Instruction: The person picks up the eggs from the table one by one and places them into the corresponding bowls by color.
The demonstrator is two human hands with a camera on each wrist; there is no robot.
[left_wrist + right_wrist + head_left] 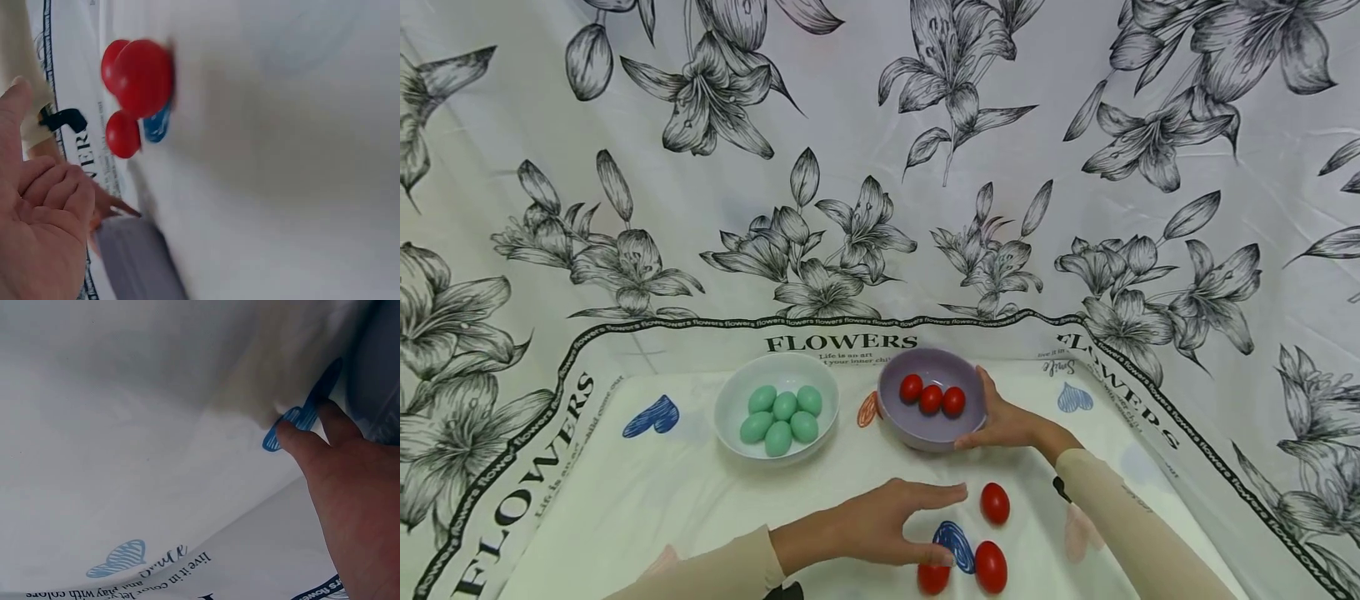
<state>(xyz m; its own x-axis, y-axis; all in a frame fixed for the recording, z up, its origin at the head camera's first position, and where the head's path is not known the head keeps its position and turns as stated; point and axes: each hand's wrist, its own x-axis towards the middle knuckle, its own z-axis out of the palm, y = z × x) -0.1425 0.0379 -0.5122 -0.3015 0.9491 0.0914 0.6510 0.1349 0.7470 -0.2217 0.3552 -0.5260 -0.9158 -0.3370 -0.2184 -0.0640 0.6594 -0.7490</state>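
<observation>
My right hand curves around the right side of a purple bowl, thumb toward the front and fingers toward the back. Three red eggs lie in that bowl. Low in the head view, my left hand hovers with thumb and fingers spread wide, nothing between them. Its thumb overlaps one red egg. Two more red eggs lie just to the right, a nearer egg and a farther egg. The left wrist view shows these three eggs beyond the palm.
Left of the purple bowl stands a white bowl with several green eggs. A white cloth printed with hearts and lettering covers the table. Behind it hangs a flower-patterned sheet.
</observation>
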